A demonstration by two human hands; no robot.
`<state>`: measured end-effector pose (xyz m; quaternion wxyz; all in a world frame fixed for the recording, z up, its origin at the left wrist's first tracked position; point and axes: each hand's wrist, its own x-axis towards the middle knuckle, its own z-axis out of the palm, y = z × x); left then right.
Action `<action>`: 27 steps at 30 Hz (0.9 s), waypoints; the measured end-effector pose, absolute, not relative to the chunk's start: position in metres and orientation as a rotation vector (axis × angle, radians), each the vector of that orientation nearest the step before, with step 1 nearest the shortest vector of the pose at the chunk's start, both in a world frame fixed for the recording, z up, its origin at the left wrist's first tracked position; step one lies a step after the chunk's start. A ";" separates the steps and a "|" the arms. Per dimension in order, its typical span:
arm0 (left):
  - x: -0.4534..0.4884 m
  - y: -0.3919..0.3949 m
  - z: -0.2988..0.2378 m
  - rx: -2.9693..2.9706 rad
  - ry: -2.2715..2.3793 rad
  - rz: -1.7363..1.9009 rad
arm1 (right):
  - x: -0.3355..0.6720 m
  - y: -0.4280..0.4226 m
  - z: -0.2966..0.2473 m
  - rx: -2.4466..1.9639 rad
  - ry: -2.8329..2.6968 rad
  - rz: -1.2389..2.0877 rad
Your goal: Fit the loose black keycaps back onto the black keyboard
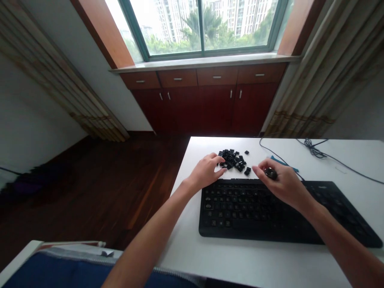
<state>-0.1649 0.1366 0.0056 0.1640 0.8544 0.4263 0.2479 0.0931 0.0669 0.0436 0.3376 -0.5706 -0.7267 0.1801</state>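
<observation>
A black keyboard (pixel 258 212) lies on the white table (pixel 240 260). Behind its top edge sits a pile of loose black keycaps (pixel 234 159). My left hand (pixel 207 170) reaches to the left side of that pile, fingers curled, fingertips touching the keycaps. My right hand (pixel 280 180) hovers over the keyboard's top edge, to the right of the pile, with a small dark rounded thing (pixel 271 173) pinched between thumb and fingers; I cannot make out what it is.
A blue flat tool (pixel 283 163) and a black cable (pixel 318 154) lie on the table behind my right hand. The table's left edge drops to a dark wood floor. Red-brown cabinets (pixel 210 100) stand under the window, with curtains at both sides.
</observation>
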 end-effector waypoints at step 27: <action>-0.150 0.200 0.038 2.479 1.233 -0.109 | 0.047 0.117 0.020 -1.480 -2.595 0.303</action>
